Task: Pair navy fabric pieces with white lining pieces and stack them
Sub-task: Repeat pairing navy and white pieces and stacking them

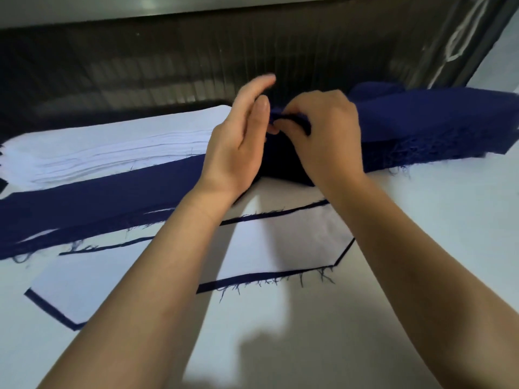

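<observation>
The right hand [323,130] is curled over the left end of the navy fabric stack [435,119], its grip closed in a pinch on the edge of a navy piece [280,164]. That piece hangs dark beneath both hands, down to the surface [449,220]. The left hand [236,141] stands just beside it, palm turned toward the right hand, its grip open with the fingers straight and pointing up. They are blurred, and I cannot tell whether this hand touches the cloth.

The navy stack lies at the back right of the surface, with loose threads [421,153] fraying from its near edge. At the back left is the white lining stack [112,147], many thin layers high. In front of it a long navy strip [98,197] runs flat from the left edge toward the hands, and the left wrist hides its right end.

Nearer the person lie two paired pieces, each white lining on navy with only a thin navy border showing. One pair [280,242] sits between the forearms. The other pair [92,282] is to its left, partly covered by the left forearm. A dark ribbed panel [168,66] closes off the far side behind both stacks. A shadow [280,355] falls on the surface between the arms.
</observation>
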A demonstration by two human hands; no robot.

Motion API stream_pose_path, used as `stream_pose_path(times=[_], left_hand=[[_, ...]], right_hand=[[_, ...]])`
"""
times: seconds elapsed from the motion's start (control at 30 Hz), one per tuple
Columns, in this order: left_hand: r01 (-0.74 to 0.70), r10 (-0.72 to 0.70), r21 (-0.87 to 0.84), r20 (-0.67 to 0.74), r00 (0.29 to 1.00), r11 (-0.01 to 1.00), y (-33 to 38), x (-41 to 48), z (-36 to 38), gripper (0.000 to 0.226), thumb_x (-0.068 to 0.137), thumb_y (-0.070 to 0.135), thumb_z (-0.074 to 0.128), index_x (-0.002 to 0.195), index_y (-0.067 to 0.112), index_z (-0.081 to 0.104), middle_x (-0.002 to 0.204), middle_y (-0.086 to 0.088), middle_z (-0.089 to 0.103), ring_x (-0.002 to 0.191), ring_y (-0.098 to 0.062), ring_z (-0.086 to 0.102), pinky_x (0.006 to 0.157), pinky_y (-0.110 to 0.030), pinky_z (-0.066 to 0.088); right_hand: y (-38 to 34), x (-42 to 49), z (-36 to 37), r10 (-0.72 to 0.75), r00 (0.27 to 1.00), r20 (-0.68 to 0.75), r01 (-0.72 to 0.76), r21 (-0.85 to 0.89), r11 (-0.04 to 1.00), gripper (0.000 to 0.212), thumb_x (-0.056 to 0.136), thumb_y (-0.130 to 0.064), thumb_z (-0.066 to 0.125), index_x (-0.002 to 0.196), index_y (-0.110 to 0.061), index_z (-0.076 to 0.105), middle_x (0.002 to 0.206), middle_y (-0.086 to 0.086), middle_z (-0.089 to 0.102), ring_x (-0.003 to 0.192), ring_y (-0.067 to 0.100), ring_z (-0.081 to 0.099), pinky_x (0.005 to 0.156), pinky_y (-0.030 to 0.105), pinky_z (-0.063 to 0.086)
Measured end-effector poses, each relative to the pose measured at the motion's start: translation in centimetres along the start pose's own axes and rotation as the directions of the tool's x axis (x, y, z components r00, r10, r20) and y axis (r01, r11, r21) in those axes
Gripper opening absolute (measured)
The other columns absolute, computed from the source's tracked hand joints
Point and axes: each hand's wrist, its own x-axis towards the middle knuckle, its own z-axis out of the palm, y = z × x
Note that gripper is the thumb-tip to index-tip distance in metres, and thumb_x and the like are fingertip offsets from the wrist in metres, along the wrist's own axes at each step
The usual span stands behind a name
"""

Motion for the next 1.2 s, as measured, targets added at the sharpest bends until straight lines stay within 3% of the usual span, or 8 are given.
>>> stream_pose_path(times=[0.07, 0.13, 0.3, 0.43, 0.53, 0.67, 1.03, 1.2], left_hand=[[0.101, -0.101, -0.021, 0.004, 0.995, 0.995, 0.3, 0.1, -0.3, 0.036, 0.100, 0.038, 0.029, 0.104, 0.030, 0.063, 0.098, 0.006, 0.067, 0.088, -0.013, 0.064, 0.082, -0.027, 0.050], [0.174, -0.175, -0.033, -0.024, 0.984, 0.984, 0.4, 0.0, -0.5, 0.036, 0.104, 0.032, 0.034, 0.090, 0.028, 0.067, 0.090, 0.001, 0.069, 0.082, -0.014, 0.064, 0.075, -0.020, 0.047], [0.241, -0.256, -0.117, -0.137, 0.957, 0.963, 0.0, -1.0, -1.2, 0.022, 0.098, 0.016, 0.051, 0.085, 0.020, 0.068, 0.080, 0.009, 0.067, 0.064, 0.000, 0.060, 0.067, -0.017, 0.046], [0.284, -0.310, -0.139, -0.237, 0.921, 0.949, -1.0, -2.2, -3.3, 0.019, 0.092, 0.018, 0.060, 0.076, 0.026, 0.067, 0.075, 0.016, 0.068, 0.064, -0.005, 0.064, 0.073, -0.028, 0.052], [0.318, -0.343, -0.132, -0.291, 0.893, 0.939, -2.0, -3.2, -5.2, 0.019, 0.088, 0.013, 0.065, 0.076, 0.027, 0.068, 0.071, 0.018, 0.068, 0.062, -0.005, 0.064, 0.070, -0.024, 0.055], [0.377, -0.400, -0.134, -0.356, 0.845, 0.916, -3.5, -4.7, -7.8, 0.022, 0.087, 0.004, 0.066, 0.082, 0.024, 0.066, 0.082, 0.011, 0.065, 0.059, -0.001, 0.065, 0.066, -0.017, 0.055], [0.470, -0.456, -0.094, -0.466, 0.758, 0.878, -6.3, -10.0, -15.3, 0.021, 0.089, -0.004, 0.061, 0.100, 0.013, 0.066, 0.083, 0.002, 0.063, 0.062, -0.002, 0.060, 0.053, -0.006, 0.045], [0.495, -0.451, -0.024, -0.452, 0.770, 0.868, -7.2, -13.1, -17.9, 0.028, 0.088, -0.003, 0.062, 0.094, 0.023, 0.068, 0.095, -0.004, 0.067, 0.072, -0.002, 0.063, 0.074, -0.017, 0.055]], right_hand=[[-0.7, -0.4, 0.2, -0.050, 0.999, 0.015, 0.051, -0.048, 0.998, 0.022, 0.094, -0.029, 0.052, 0.106, -0.017, 0.066, 0.105, -0.001, 0.065, 0.103, 0.020, 0.053, 0.088, 0.031, 0.033], [-1.0, -0.9, 0.6, -0.062, 0.997, 0.035, 0.064, -0.069, 0.996, 0.024, 0.095, -0.029, 0.051, 0.109, -0.016, 0.065, 0.108, 0.001, 0.065, 0.103, 0.021, 0.052, 0.086, 0.029, 0.030], [0.0, -1.9, 0.8, -0.015, 0.997, 0.079, 0.021, -0.070, 0.997, 0.025, 0.087, -0.011, 0.057, 0.112, -0.010, 0.063, 0.111, 0.007, 0.064, 0.106, 0.029, 0.051, 0.086, 0.033, 0.030], [2.2, -2.4, 0.5, 0.079, 0.990, 0.116, -0.064, -0.132, 0.989, 0.031, 0.087, -0.007, 0.054, 0.116, -0.013, 0.063, 0.117, 0.006, 0.063, 0.110, 0.029, 0.049, 0.089, 0.033, 0.027], [3.7, -2.7, 0.3, 0.171, 0.978, 0.118, -0.147, -0.188, 0.971, 0.032, 0.089, -0.010, 0.051, 0.118, -0.016, 0.062, 0.121, 0.004, 0.061, 0.114, 0.028, 0.046, 0.092, 0.034, 0.026], [4.6, -2.9, 0.1, 0.246, 0.964, 0.102, -0.222, -0.198, 0.955, 0.031, 0.091, -0.014, 0.049, 0.120, -0.019, 0.061, 0.123, 0.003, 0.058, 0.117, 0.027, 0.042, 0.095, 0.035, 0.024], [5.0, -3.3, -0.1, 0.276, 0.961, -0.004, -0.272, -0.166, 0.948, 0.029, 0.092, -0.009, 0.048, 0.112, -0.018, 0.066, 0.121, 0.002, 0.057, 0.114, 0.028, 0.038, 0.090, 0.033, 0.022], [4.3, -4.9, 0.1, 0.229, 0.971, -0.074, -0.238, -0.139, 0.961, 0.025, 0.089, -0.006, 0.053, 0.106, -0.014, 0.069, 0.126, 0.005, 0.051, 0.115, 0.034, 0.037, 0.091, 0.033, 0.022]])
